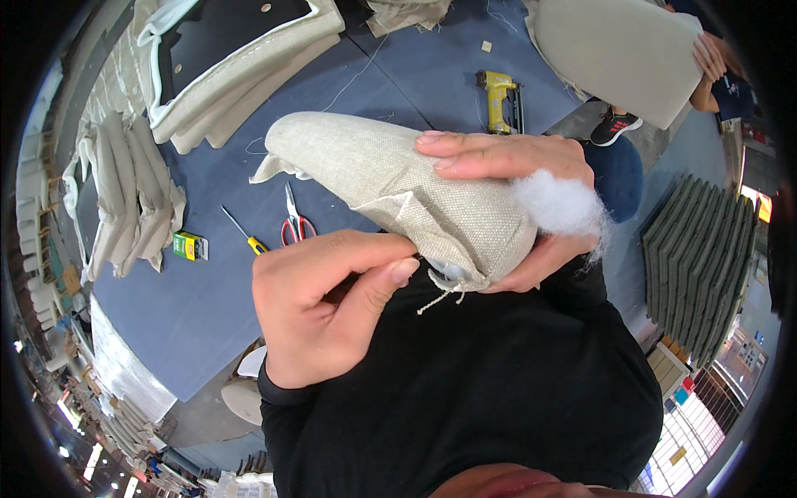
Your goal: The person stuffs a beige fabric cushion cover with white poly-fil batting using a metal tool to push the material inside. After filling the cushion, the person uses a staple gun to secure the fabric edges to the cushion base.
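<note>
A beige woven-fabric padded piece (349, 153), long and rounded at its far end, is held up in front of my chest. My right hand (527, 158) grips its near right end, fingers over the top and thumb side underneath. A fluffy tuft of white fibre stuffing (564, 207) lies against that hand. With thumb and forefinger, my left hand (311, 295) pinches the fabric's loose edge at an opening. A little white filling shows inside, and frayed threads (440, 302) hang below it. The pinched bit itself is mostly hidden by my fingers.
On the blue-grey table (166, 324) lie red-handled scissors (294, 222), a screwdriver (246, 231), a small green-yellow box (191, 246) and a yellow staple gun (501, 101). Beige upholstered pieces (133, 191) stand at left. A co-worker's hand (709, 56) holds a beige panel (618, 50) at far right.
</note>
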The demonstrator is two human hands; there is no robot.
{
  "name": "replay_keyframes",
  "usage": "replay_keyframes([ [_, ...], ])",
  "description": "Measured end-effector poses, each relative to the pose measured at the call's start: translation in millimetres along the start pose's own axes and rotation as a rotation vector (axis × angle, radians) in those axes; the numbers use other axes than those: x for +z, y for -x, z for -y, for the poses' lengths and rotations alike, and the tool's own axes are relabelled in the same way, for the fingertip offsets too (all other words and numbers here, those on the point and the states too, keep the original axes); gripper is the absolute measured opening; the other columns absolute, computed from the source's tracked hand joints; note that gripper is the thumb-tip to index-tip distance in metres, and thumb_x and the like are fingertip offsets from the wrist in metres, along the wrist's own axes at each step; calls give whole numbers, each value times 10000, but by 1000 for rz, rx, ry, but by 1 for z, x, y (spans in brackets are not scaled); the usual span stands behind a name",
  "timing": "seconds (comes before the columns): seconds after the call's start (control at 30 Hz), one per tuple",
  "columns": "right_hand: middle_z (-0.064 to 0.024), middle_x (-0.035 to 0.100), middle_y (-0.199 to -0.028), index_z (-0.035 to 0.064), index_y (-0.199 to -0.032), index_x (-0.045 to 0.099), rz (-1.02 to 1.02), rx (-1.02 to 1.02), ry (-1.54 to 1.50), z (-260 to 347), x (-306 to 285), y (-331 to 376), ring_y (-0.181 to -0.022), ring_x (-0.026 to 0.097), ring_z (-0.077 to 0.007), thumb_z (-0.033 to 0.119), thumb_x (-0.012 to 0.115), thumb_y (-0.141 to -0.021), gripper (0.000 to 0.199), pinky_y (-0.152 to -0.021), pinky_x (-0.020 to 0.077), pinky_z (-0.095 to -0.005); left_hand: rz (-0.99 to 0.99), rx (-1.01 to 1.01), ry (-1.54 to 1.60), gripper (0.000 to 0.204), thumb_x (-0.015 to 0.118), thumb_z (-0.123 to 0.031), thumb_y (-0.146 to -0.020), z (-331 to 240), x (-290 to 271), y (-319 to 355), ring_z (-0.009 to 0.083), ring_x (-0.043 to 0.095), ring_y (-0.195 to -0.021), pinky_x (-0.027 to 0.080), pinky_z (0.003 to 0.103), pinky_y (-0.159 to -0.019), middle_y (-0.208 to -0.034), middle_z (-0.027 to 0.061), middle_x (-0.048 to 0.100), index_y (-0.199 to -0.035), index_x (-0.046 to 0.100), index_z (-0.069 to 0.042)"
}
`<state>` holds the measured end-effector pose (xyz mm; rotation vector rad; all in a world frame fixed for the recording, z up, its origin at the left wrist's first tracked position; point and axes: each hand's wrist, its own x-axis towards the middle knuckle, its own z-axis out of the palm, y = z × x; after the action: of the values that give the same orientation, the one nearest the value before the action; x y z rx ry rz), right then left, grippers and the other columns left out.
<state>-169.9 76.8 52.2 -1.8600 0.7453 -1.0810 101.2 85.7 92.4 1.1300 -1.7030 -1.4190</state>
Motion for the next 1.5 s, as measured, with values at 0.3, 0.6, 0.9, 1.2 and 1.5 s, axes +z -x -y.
replay_keyframes([
  [0.3, -278, 700, -1348, -83, -1330, 660, 44, -4, 60, -1, 1, -9, -1268, 707, -358, 187, 1032, -559, 898, -1042, 581, -408, -64, -62, 70, 34, 794, 22, -885, 16, -8, 8, 93, 641, -626, 440, 230, -567, -756, 72, 747, -912, 778, 35],
  [0.6, -180, 741, -1316, -42, -1429, 597, 114, -82, 19, -2, 9, -40, -1195, 745, -320, 217, 1026, -551, 1011, -992, 594, -375, -189, 294, 152, 442, 826, -345, -852, 99, -75, -2, 105, 616, -699, 437, 249, -611, -891, 76, 756, -1075, 740, 27],
  [0.9, -147, 772, -1165, -12, -1462, 575, -55, 10, 21, -17, -6, -40, -1070, 756, -231, 341, 1074, -499, 1140, -955, 571, -339, -291, 337, -367, 792, 966, -592, -636, 70, -25, -15, 208, 681, -899, 525, 322, -715, -1068, 85, 731, -1159, 769, -32],
  [1.2, -200, 786, -1135, -60, -1202, 713, -239, -210, 222, -33, 5, -13, -1028, 782, -319, 513, 1005, -567, 904, -891, 613, -377, -193, 736, -321, 796, 970, -525, -662, 65, -4, -30, 275, 664, -1075, 509, 360, -857, -1258, 148, 651, -1265, 740, -59],
  [1.5, -236, 782, -1111, -46, -1190, 704, -184, -219, 181, -29, 5, -12, -1053, 781, -361, 490, 1008, -561, 881, -924, 617, -424, -159, 683, -317, 692, 938, -556, -689, 60, 5, -28, 236, 567, -882, 432, 333, -750, -1272, 122, 646, -1236, 778, -163],
])
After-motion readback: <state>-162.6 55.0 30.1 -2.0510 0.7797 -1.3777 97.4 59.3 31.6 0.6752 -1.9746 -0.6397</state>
